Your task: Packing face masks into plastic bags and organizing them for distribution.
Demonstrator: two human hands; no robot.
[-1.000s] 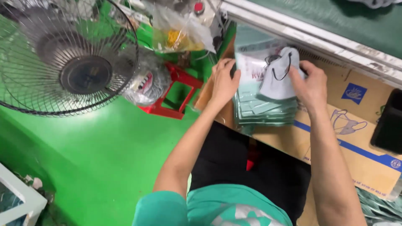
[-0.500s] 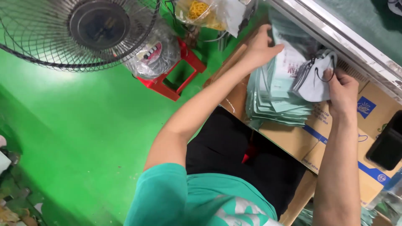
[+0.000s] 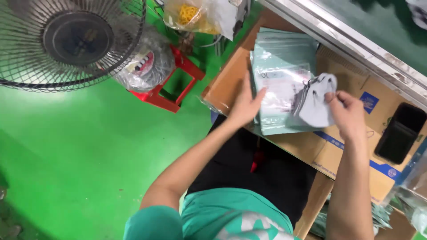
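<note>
The right hand pinches a white folded face mask by its right edge between thumb and fingers, holding it just above the stack of pale green flat pouches that lies on the cardboard-covered table. In the head view, the only view there is, the left hand rests with its fingers extended and close together against the left edge of the top pouch, palm turned toward the stack, seemingly steadying it; whether it grips the edge or merely presses on it cannot be told. The mask hangs directly between the two hands, its dark ear loops dangling toward the stack, and it overlaps the right part of the top pouch. The stack's long axis runs away from the person, toward the metal rail along the far edge of the table. The mask lies to the left of the right hand and to the right of the left hand, with the right hand the one touching it. A black phone lies on the cardboard well to the right. On the green floor to the left stand a wire-guarded fan and a red stool carrying a clear plastic bag, with another bag of yellow items beyond it.
</note>
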